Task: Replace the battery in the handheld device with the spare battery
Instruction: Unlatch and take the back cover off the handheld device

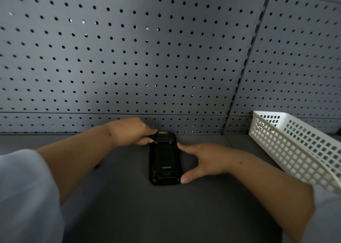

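A black handheld device point(164, 159) lies back side up on the dark grey shelf, its "urovo" lettering facing me and a yellow label at its far end. My left hand point(135, 132) grips the far left corner of the device with fingertips and thumb. My right hand point(200, 162) spans the device's right edge, fingers touching the upper side and thumb pressed at the near right corner. The back cover looks closed. No spare battery is visible.
A white lattice plastic basket point(295, 146) stands at the right, its inside hidden from view. A grey pegboard wall point(147, 58) rises just behind the device. The dark shelf surface point(166, 215) stretches toward me between my forearms.
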Action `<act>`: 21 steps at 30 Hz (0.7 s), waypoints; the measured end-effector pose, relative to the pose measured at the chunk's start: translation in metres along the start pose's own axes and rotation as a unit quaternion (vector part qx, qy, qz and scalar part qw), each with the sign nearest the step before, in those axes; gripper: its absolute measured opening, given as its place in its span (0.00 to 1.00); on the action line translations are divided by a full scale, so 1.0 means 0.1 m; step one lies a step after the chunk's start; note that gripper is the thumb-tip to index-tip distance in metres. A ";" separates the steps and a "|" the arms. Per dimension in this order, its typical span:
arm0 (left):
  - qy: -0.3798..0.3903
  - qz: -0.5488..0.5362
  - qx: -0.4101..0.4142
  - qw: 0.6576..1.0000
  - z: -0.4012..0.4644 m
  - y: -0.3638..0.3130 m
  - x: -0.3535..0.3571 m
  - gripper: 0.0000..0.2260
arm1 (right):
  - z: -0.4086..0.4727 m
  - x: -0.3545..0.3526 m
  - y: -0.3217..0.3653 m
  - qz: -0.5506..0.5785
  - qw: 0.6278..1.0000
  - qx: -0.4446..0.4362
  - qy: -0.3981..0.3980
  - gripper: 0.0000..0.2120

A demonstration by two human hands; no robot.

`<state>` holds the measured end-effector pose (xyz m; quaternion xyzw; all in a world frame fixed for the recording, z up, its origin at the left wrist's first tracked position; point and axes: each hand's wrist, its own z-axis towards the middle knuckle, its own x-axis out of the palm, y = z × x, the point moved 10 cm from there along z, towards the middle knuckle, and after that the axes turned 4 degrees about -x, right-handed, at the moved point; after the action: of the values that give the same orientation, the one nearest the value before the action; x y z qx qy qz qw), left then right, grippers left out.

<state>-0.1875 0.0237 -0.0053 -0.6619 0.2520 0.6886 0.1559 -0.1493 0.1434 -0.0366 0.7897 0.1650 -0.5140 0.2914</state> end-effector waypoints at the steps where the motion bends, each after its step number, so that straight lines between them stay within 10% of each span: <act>1: 0.001 0.009 0.000 1.000 0.01 0.00 0.00 0.17 | 0.00 0.00 0.00 0.000 1.000 0.000 -0.001 0.50; 21: -0.003 0.024 0.022 0.999 0.04 0.01 0.02 0.19 | 0.01 0.00 0.00 -0.002 1.000 -0.007 -0.002 0.50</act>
<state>-0.1915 0.0244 -0.0070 -0.6498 0.2826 0.6884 0.1549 -0.1500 0.1432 -0.0372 0.7861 0.1696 -0.5154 0.2961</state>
